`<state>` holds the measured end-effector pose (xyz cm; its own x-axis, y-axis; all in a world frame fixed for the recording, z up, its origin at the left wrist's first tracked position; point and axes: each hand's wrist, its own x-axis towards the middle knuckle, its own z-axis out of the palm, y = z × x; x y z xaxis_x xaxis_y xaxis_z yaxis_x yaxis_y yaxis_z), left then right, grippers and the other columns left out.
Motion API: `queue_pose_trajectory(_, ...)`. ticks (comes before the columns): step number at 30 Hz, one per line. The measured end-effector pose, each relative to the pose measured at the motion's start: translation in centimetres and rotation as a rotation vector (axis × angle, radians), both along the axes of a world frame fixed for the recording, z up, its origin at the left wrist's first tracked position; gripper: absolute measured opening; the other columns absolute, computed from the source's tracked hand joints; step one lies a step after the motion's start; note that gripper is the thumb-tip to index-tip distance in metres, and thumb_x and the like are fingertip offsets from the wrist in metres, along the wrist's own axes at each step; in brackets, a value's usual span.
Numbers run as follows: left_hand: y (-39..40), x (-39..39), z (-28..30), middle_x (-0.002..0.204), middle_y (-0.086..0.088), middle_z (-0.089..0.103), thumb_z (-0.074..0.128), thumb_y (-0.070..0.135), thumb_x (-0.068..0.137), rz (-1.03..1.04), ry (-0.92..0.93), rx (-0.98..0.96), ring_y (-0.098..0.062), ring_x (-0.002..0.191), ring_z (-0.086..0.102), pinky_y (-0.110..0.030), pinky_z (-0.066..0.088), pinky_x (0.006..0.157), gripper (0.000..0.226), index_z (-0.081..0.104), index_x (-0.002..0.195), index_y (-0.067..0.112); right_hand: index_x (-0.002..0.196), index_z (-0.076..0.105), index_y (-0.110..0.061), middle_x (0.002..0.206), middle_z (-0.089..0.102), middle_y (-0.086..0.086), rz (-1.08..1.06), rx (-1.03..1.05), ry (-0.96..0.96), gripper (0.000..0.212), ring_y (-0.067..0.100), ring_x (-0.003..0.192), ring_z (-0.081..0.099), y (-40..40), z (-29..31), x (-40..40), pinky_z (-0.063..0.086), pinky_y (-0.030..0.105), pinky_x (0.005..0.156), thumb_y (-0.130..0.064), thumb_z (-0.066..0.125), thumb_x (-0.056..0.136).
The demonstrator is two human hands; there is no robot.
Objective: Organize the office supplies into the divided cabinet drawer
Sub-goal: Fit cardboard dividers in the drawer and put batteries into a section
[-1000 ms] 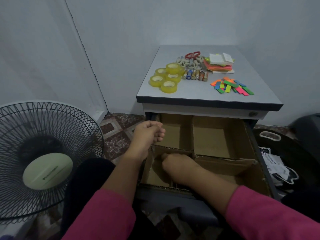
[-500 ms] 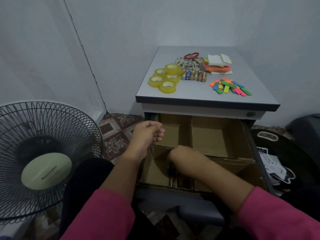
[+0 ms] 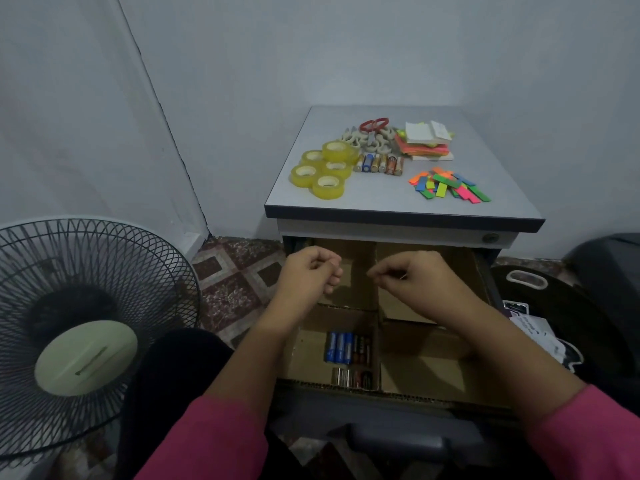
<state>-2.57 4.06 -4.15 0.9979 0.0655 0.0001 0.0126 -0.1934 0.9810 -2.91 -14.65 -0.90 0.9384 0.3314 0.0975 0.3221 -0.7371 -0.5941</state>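
Batteries (image 3: 348, 355) now lie uncovered in the drawer's (image 3: 481, 271) front-left compartment; the right hand (image 3: 412, 277) that reached in there has lifted clear. Both it and the left hand (image 3: 310, 271) hover loosely curled, empty, over the back compartments. More batteries (image 3: 379, 163), tape rolls (image 3: 323, 168) and the rest of the supplies wait on the cabinet top (image 3: 381, 202).

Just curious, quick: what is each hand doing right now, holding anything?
Left hand: fingers loosely curled, holding nothing, above the drawer.
Right hand: loosely curled, nothing visible in it.
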Motion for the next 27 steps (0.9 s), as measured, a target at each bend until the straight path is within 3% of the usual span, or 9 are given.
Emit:
queue_pose_trajectory(5,-1.7,0.7,2.8,0.091,0.006,0.067,0.056,0.014,0.094,0.013,-0.226,0.138,-0.005,0.087,0.064,-0.020,0.054,0.075,0.018,0.062,0.090,0.031,0.109,0.069,-0.027,0.102,0.065,-0.014,-0.107,0.129,-0.110,0.020,-0.005,0.091,0.056,-0.5,1.9,1.6,0.044,0.013,0.080,-0.019,0.059,0.093)
queue_pose_trajectory(7,-2.5,1.6,4.1,0.092,0.012,0.063,0.056,0.017,0.095,0.047,-0.307,0.220,-0.002,0.089,0.060,-0.015,0.051,0.075,0.014,0.062,0.095,0.029,0.110,0.070,-0.024,0.104,0.065,-0.011,-0.162,0.137,-0.168,0.021,-0.004,0.090,0.055,-0.6,2.7,2.9,0.043,0.012,0.078,-0.018,0.059,0.093)
queue_pose_trajectory(9,-3.4,2.9,5.1,0.092,0.017,0.056,0.054,0.017,0.096,0.076,-0.369,0.288,0.001,0.088,0.055,-0.009,0.045,0.072,0.014,0.060,0.107,0.023,0.112,0.070,-0.020,0.110,0.066,-0.006,-0.228,0.113,-0.220,0.022,0.004,0.097,0.057,-0.6,3.1,4.3,0.047,0.021,0.085,-0.018,0.058,0.093)
queue_pose_trajectory(12,-4.9,5.0,5.9,0.102,0.008,0.057,0.047,0.013,0.098,0.047,-0.368,0.337,-0.003,0.095,0.055,-0.009,0.041,0.071,0.023,0.050,0.120,0.017,0.116,0.068,-0.020,0.117,0.067,-0.002,-0.341,-0.015,-0.323,0.026,0.015,0.109,0.057,-0.6,3.1,6.6,0.049,0.034,0.092,-0.022,0.056,0.093)
queue_pose_trajectory(14,-5.9,6.3,6.2,0.114,0.001,0.056,0.044,0.011,0.098,0.010,-0.327,0.370,-0.010,0.101,0.055,-0.013,0.043,0.072,0.027,0.044,0.124,0.016,0.118,0.067,-0.020,0.119,0.065,0.002,-0.405,-0.107,-0.383,0.029,0.022,0.115,0.052,-0.6,3.1,7.7,0.047,0.039,0.093,-0.025,0.056,0.092)
queue_pose_trajectory(17,-7.0,8.1,6.6,0.129,-0.006,0.053,0.042,0.006,0.097,-0.043,-0.302,0.470,-0.019,0.112,0.053,-0.032,0.049,0.089,0.032,0.041,0.128,0.012,0.124,0.062,-0.016,0.124,0.061,0.006,-0.453,-0.226,-0.404,0.034,0.028,0.116,0.046,-0.6,3.4,9.2,0.039,0.041,0.092,-0.024,0.054,0.092)
queue_pose_trajectory(21,-7.8,10.4,6.9,0.122,-0.015,0.054,0.041,-0.003,0.090,-0.067,-0.294,0.599,-0.029,0.105,0.053,-0.047,0.049,0.087,0.041,0.040,0.127,0.014,0.124,0.059,-0.015,0.124,0.061,0.006,-0.452,-0.362,-0.436,0.036,0.030,0.113,0.046,-1.0,3.4,11.3,0.037,0.040,0.087,-0.024,0.051,0.090)
queue_pose_trajectory(24,-8.2,11.4,7.1,0.120,-0.017,0.049,0.037,-0.005,0.087,-0.092,-0.262,0.648,-0.029,0.096,0.052,-0.046,0.050,0.079,0.048,0.036,0.127,0.020,0.129,0.056,-0.019,0.125,0.060,0.008,-0.436,-0.454,-0.454,0.040,0.032,0.113,0.046,-1.2,3.2,12.7,0.036,0.041,0.087,-0.026,0.047,0.091)
queue_pose_trajectory(27,-8.3,11.9,7.1,0.123,-0.018,0.048,0.036,-0.001,0.089,-0.109,-0.261,0.652,-0.028,0.101,0.051,-0.045,0.048,0.084,0.047,0.035,0.129,0.023,0.130,0.056,-0.023,0.124,0.058,0.009,-0.431,-0.501,-0.475,0.039,0.033,0.112,0.046,-1.2,3.0,13.5,0.036,0.041,0.085,-0.030,0.043,0.094)
